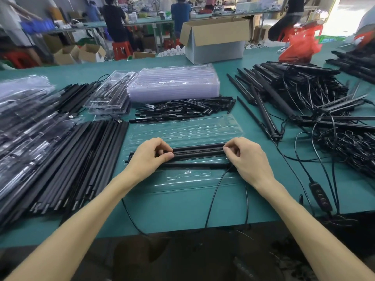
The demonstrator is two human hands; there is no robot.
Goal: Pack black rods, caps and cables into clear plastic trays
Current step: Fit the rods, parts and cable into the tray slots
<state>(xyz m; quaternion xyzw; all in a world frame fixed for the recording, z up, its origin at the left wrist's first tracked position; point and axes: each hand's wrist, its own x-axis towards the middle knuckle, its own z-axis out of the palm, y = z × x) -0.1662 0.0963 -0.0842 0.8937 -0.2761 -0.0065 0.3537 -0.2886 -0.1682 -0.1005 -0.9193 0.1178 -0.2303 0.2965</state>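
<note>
An open clear plastic tray (pixel 182 130) lies in front of me on the green table. Black rods (pixel 197 153) lie side by side across its near half. My left hand (pixel 151 156) pinches the rods near their left end, fingers curled over them. Near the right end, my right hand (pixel 245 155) grips the same rods with curled fingers. A black cable (pixel 215 191) runs from under my right hand over the tray's front flap and off the table edge.
Long black rods (pixel 81 159) lie stacked at the left beside bagged ones (pixel 24 122). Short black caps (pixel 182 110) are heaped behind the tray, before a stack of clear trays (pixel 174 84). Tangled rods and cables (pixel 304 102) fill the right. A cardboard box (pixel 215 39) stands behind.
</note>
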